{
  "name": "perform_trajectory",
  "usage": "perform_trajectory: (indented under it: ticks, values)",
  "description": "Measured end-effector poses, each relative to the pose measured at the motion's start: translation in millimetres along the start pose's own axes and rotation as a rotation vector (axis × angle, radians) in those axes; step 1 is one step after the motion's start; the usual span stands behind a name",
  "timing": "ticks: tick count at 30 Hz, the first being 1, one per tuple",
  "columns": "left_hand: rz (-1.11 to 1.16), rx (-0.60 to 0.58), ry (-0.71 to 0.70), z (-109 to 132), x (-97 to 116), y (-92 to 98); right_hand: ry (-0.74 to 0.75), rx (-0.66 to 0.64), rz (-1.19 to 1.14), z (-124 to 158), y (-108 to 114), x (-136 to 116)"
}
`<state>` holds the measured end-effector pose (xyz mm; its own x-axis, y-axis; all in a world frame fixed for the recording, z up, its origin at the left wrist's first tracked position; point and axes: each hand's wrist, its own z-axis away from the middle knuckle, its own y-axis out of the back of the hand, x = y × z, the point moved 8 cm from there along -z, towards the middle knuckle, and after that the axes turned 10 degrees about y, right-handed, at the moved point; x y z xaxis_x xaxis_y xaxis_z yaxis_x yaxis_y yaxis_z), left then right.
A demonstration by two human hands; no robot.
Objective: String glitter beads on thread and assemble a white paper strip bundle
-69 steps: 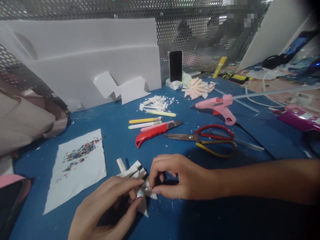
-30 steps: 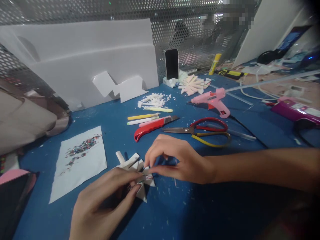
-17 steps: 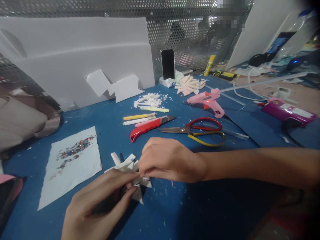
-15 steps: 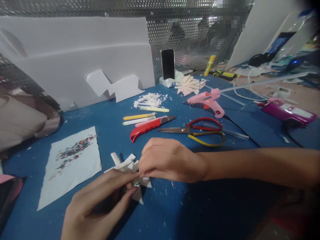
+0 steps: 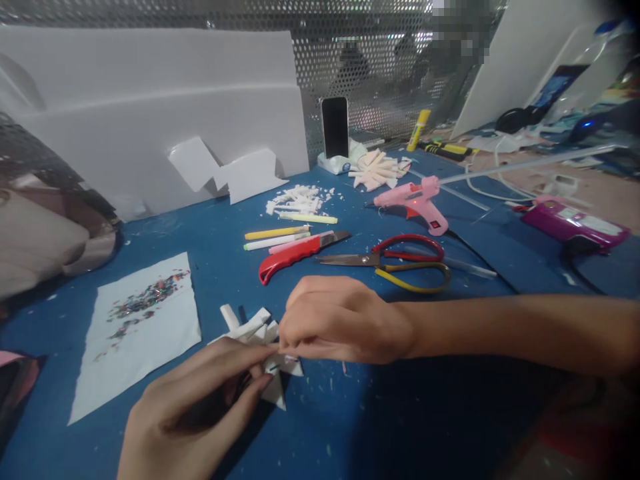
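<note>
A white, spiky piece [image 5: 274,395] made of strips and pointed bits lies low on the blue table, with tiny coloured flakes near its middle. My left hand [image 5: 195,400] closes on its near left side, thumb and forefinger bent round it. Above its centre, my right hand [image 5: 340,320] is closed in a pinch, fingertips meeting the left forefinger. Whatever the right fingers hold is hidden. Much of the white piece is covered by both hands. To the left is a white paper sheet [image 5: 95,373] bearing a pile of coloured flakes [image 5: 150,297].
Beyond my hands lie a red-handled knife [image 5: 290,257], scissors [image 5: 370,260], several markers [image 5: 277,233] and white scraps [image 5: 295,200]. A pink glue gun [image 5: 415,200] with its cord is at right. A phone [image 5: 335,127] and white board [image 5: 150,133] stand behind.
The view has shifted very slightly. Both hands stay at the white piece in nearly the same pose, the right fingers only a little moved.
</note>
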<state>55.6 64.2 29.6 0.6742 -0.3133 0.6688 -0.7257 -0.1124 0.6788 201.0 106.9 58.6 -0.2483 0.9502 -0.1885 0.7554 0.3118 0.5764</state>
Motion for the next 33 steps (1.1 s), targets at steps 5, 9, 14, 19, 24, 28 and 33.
perform_trajectory:
  ticks: [5, 9, 14, 19, 24, 28, 33]
  values:
    - [0.002, -0.001, -0.006, 0.6, -1.6, 0.4, -0.010, 0.004, -0.008, -0.7, 0.7, 2.0]
    - [0.019, 0.014, 0.011, -0.4, -0.7, 0.9, -0.001, -0.014, -0.024, 1.7, -2.1, 2.4]
    - [0.049, 0.041, 0.064, -1.4, -2.1, 2.1, 0.006, -0.020, -0.023, 2.9, -3.7, 2.4]
    - [0.040, 0.048, 0.086, -0.6, -3.6, 1.6, -0.024, 0.002, -0.016, 0.0, 0.0, 3.0]
    - [0.040, 0.039, 0.079, -0.4, -4.6, 0.9, -0.022, 0.009, -0.019, -1.9, 2.1, 2.6]
    - [0.028, 0.024, 0.056, -0.7, -3.6, 0.4, -0.020, -0.006, -0.018, -1.5, 1.1, 2.0]
    - [0.035, 0.039, 0.055, -0.4, -2.6, 1.1, -0.051, -0.034, -0.009, -0.7, -0.7, 3.0]
